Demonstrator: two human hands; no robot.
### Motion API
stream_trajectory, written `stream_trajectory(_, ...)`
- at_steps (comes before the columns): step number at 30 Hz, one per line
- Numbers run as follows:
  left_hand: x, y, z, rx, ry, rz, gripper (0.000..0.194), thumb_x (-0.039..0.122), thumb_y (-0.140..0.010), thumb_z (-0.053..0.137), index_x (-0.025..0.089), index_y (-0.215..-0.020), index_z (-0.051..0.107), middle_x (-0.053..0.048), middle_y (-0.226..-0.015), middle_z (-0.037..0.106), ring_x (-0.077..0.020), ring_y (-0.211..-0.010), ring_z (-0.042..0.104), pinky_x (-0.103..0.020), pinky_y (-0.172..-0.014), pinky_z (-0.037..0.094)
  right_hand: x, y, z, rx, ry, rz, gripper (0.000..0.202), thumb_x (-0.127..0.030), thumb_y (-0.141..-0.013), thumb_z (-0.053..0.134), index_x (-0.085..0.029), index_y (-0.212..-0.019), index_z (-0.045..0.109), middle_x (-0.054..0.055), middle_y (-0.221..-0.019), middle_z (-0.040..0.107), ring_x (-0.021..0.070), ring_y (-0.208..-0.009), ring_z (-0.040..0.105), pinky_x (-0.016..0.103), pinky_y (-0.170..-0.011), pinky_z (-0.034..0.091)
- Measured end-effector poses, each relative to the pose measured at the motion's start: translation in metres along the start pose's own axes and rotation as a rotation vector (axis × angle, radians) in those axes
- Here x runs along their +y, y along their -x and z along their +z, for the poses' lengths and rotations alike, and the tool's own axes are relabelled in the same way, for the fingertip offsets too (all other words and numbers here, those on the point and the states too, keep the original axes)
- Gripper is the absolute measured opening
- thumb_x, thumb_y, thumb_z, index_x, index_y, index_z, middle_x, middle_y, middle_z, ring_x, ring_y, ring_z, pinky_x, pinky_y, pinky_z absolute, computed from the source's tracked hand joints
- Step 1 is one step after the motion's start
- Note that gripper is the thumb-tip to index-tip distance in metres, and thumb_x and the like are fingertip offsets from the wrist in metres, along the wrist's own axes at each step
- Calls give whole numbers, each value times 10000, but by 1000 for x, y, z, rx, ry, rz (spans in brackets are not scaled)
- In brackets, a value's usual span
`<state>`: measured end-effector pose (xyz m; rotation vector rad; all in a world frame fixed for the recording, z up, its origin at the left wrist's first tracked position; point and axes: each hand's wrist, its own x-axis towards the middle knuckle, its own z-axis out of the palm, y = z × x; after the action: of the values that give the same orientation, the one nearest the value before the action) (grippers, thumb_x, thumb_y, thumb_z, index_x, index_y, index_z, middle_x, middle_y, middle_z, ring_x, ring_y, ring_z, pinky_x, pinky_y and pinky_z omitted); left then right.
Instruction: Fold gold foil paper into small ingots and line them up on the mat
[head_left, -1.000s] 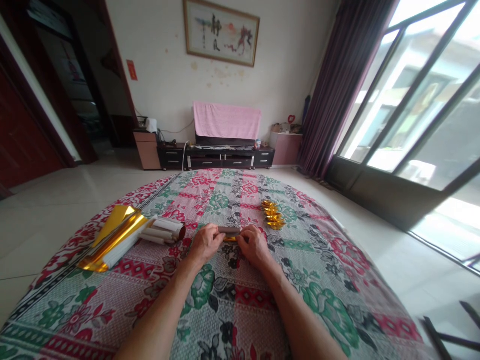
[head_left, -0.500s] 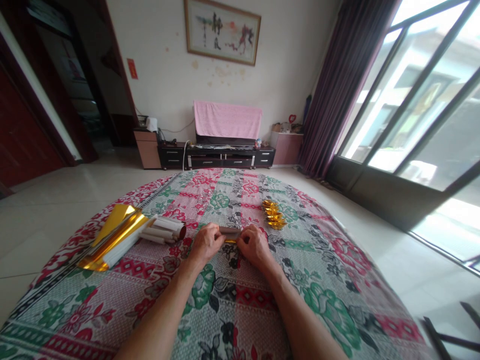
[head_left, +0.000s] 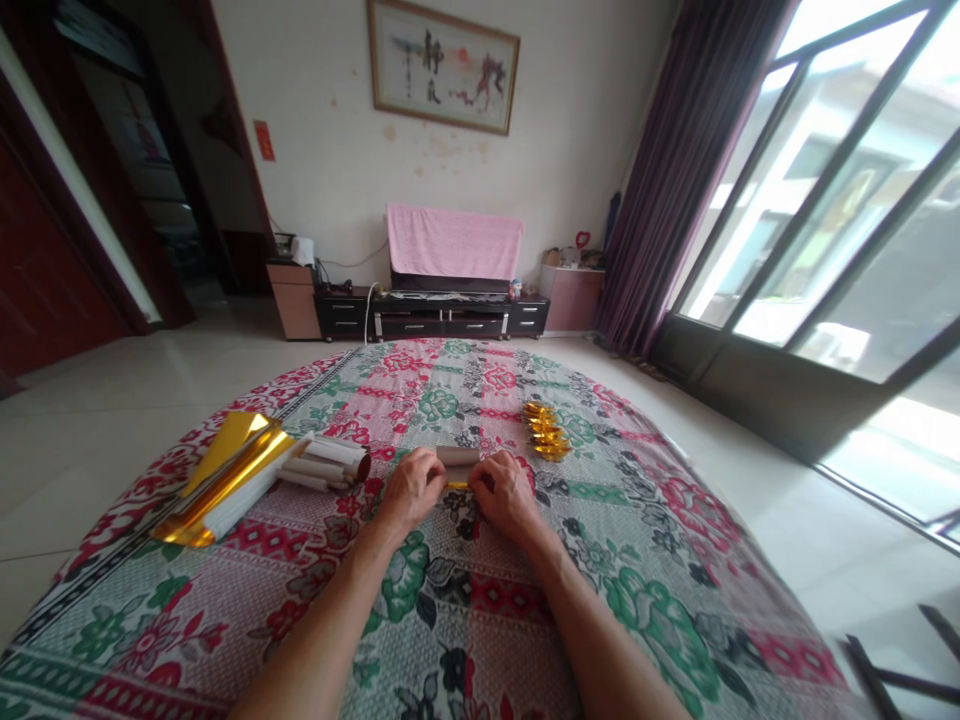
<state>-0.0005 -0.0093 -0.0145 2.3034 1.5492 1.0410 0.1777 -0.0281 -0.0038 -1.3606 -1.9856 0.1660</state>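
The fingers of the left hand [head_left: 411, 487] and of the right hand [head_left: 506, 487] are pinching the two ends of a small sheet [head_left: 457, 457], one hand at each end. The sheet lies between the fingertips, its grey side showing just beyond them, and a narrow gold strip [head_left: 457, 486] is stretched between them. Ahead of the right fingers, to the right, gold folded pieces [head_left: 549, 436] stand in a row; left of the left fingers, grey rolls [head_left: 322, 465] rest on the patterned cloth [head_left: 420, 620]
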Motion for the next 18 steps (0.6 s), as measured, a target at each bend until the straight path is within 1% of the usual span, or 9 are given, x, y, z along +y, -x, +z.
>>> stream_trajectory(4,-3,0,0,-46,20,4,188,68,-703,511,194,-761,638,-30,-874,589,-164,-873,538,-295,-827,418,-1,1,-1,-30,-7,-8,193,-114,-764,522,-224,-736,678,22,-842,561,147,-824,488,249,-734,331)
stream_trajectory(7,-2,1,0,-82,10,-12,257,50,-712,472,214,-726,670,-32,-922,583,-169,-933,525,-303,-862,414,-2,2,-1,-40,-5,1,240,-94,-762,508,-245,-750,694,19,-864,564,151,-842,486,256,-748,329)
stream_trajectory(11,5,3,-1,-107,-27,-33,307,35,-710,442,211,-678,691,-44,-966,571,-179,-960,507,-311,-876,412,-5,3,-1,-47,5,28,245,-97,-764,501,-246,-757,696,21,-883,564,151,-839,485,260,-759,330)
stream_trajectory(15,15,4,-3,-100,-76,-55,286,49,-699,455,201,-676,696,-55,-1010,560,-194,-971,495,-315,-870,411,-12,5,0,-22,52,74,175,-121,-742,534,-226,-724,673,22,-871,561,155,-848,481,257,-767,327)
stream_trajectory(18,20,6,-2,-69,-104,-67,208,95,-695,499,188,-665,683,-63,-1016,560,-205,-962,494,-317,-858,412,-17,6,2,17,102,112,111,-210,-763,556,-200,-701,647,36,-874,556,163,-856,479,261,-767,328)
